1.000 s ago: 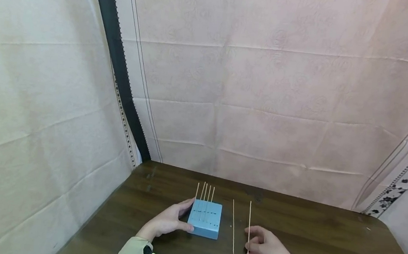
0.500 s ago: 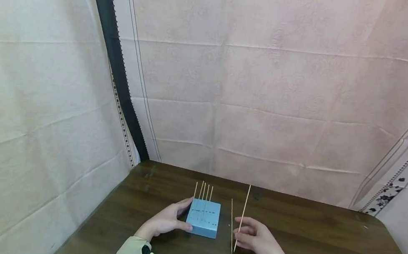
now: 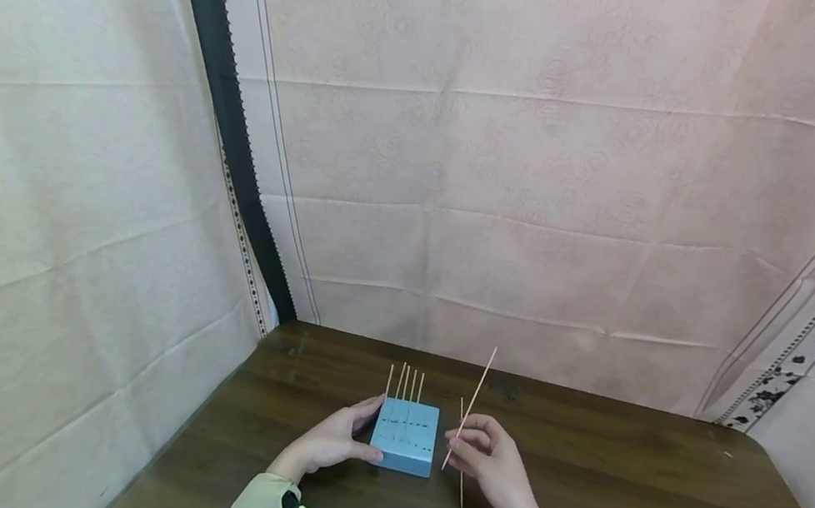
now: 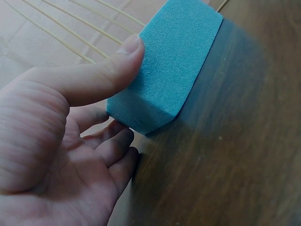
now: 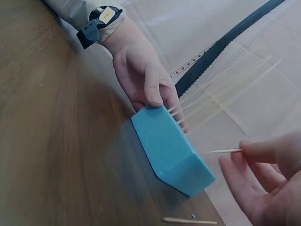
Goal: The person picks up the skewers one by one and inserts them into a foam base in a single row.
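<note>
My left hand (image 3: 330, 446) grips a light-blue foam block (image 3: 405, 462) at its left side, thumb on the near corner and fingers behind. In the left wrist view the thumb lies along the edge of the foam. Several thin wooden skewers (image 3: 420, 388) stand upright in the block's top, which has rows of small dark holes. To the right of the block, my right hand (image 3: 496, 469) pinches another skewer (image 3: 483, 377) between thumb and fingers, tilted with its upper end to the right. Its lower end points at the block's edge in the right wrist view.
One loose skewer (image 3: 460, 495) lies on the dark wooden table (image 3: 621, 496), partly hidden behind the right hand. A tiny blue crumb (image 5: 193, 216) lies near it. Pale cloth (image 3: 532, 218) hangs behind the table and at both sides.
My right hand has moved left toward the block with its skewer, passing over the loose one. The skewer's upper end has risen and leaned right. The left hand stays on the block.
</note>
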`<state>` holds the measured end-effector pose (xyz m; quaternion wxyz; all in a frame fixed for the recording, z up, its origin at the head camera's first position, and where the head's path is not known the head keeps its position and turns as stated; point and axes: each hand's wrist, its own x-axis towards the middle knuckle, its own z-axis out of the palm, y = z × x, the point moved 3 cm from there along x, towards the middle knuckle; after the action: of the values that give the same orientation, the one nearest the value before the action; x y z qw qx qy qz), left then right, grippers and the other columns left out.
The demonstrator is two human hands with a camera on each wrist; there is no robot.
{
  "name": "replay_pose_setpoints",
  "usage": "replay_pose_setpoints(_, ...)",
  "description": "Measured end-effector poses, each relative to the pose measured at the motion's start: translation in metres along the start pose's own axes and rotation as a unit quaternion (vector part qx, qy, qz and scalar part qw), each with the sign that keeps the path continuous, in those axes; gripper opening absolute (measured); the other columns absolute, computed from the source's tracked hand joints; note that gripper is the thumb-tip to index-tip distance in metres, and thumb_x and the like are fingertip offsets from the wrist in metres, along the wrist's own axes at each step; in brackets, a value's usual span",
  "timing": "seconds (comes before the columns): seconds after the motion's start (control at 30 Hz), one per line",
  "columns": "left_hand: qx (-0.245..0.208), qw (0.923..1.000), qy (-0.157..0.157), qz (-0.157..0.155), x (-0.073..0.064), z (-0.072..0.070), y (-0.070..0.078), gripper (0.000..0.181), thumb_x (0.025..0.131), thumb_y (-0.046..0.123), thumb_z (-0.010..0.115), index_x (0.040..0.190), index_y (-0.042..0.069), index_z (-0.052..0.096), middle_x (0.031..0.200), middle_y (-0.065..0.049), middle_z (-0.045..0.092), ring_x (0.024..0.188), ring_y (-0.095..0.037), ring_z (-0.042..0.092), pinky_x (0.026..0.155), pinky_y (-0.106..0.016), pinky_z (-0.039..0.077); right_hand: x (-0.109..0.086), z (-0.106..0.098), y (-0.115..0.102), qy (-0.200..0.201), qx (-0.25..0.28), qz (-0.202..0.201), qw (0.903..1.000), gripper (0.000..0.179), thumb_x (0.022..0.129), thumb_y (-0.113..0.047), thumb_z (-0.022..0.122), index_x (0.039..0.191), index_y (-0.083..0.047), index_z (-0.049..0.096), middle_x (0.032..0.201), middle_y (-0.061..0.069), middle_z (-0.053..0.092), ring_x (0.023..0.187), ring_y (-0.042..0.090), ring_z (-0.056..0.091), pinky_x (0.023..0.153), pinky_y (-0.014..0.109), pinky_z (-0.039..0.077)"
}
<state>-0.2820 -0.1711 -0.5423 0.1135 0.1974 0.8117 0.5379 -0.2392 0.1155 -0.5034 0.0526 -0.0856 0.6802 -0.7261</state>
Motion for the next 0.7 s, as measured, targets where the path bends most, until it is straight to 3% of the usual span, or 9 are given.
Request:
replay_pose_setpoints(0.23,-0.001,1.0,0.001,-0.001,0.0,0.0,0.0,0.103,0.087,0.019,0.09,0.169,0.004,0.029,0.175,-0.017,0.025,0.159,-0.039,0.027,0.127,-0.059,0.023,0.011,0.018,0.002,0.039,0.011,-0.012,0.9991,0.028,0.101,0.0,0.072,0.125,0.006,0.06,0.115,0.026,0.072,0.107,0.036,0.074,0.086,0.04,0.065)
replay_pose_setpoints(0.7,0.004,1.0,0.002,-0.006,0.0,0.0,0.001,0.103,0.088,0.021,0.09,0.169,0.006,0.029,0.175,-0.016,0.026,0.159,-0.038,0.028,0.127,-0.059,0.024,0.016,0.039,0.006,0.035,0.004,-0.039,0.9986,0.031,0.103,-0.005,0.07,0.13,0.005,0.058,0.122,0.024,0.071,0.112,0.036,0.071,0.09,0.039,0.064)
